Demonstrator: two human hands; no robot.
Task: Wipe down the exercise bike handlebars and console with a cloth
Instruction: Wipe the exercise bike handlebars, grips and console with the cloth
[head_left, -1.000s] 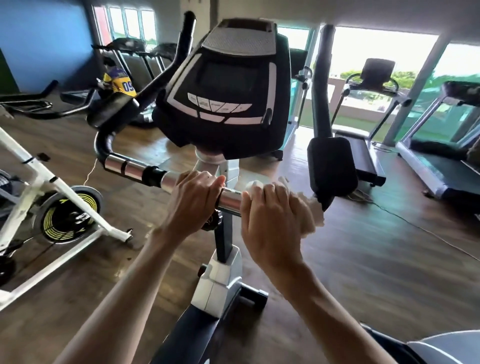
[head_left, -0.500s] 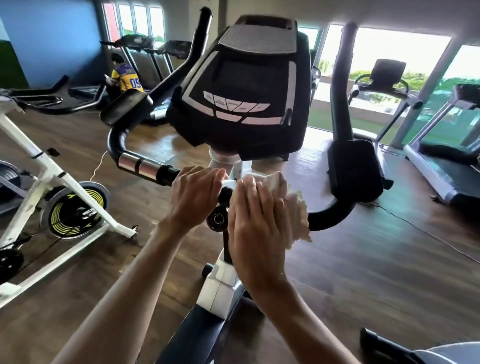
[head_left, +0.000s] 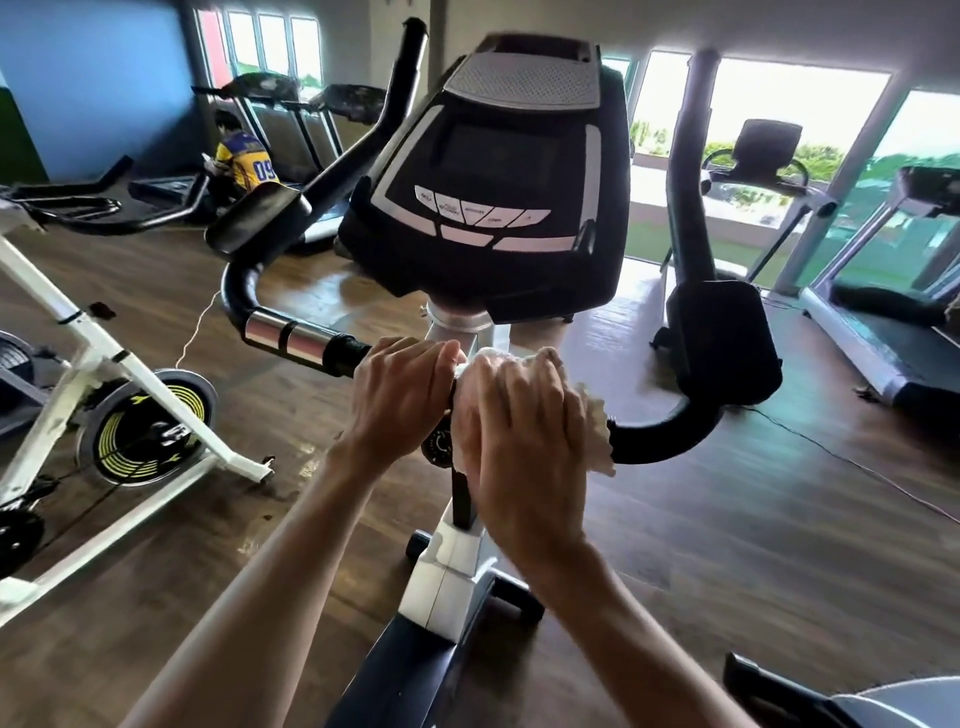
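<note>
The exercise bike's black console (head_left: 498, 202) with silver buttons fills the upper middle. Below it runs the handlebar (head_left: 291, 338), chrome and black on the left, curving up on both sides past black arm pads. My left hand (head_left: 400, 389) is wrapped around the bar just left of the centre post. Right beside it, my right hand (head_left: 514, 415) presses a white cloth (head_left: 595, 426) around the bar's centre-right part; the cloth sticks out under the palm. The two hands touch.
A white spin bike (head_left: 104, 395) stands at left. Treadmills (head_left: 878, 343) line the right side by the windows, with more at the back left. A person in a yellow jersey (head_left: 244, 161) sits far back. A cable lies on the wooden floor (head_left: 779, 519).
My right hand with the cloth slid left along the bar from the right end to the centre, next to my left hand. The view shifted slightly.
</note>
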